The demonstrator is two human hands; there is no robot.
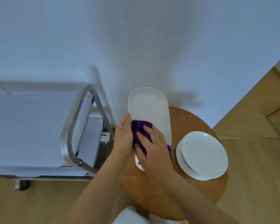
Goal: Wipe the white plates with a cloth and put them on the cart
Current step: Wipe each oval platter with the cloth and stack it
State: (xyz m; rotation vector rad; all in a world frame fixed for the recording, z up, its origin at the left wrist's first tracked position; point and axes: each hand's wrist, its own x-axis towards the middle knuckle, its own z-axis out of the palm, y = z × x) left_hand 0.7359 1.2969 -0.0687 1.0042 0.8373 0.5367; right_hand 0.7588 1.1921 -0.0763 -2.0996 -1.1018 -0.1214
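oblong plate near end under hands

White oblong plate under purple cloth, round plates stacked alongside, cart left
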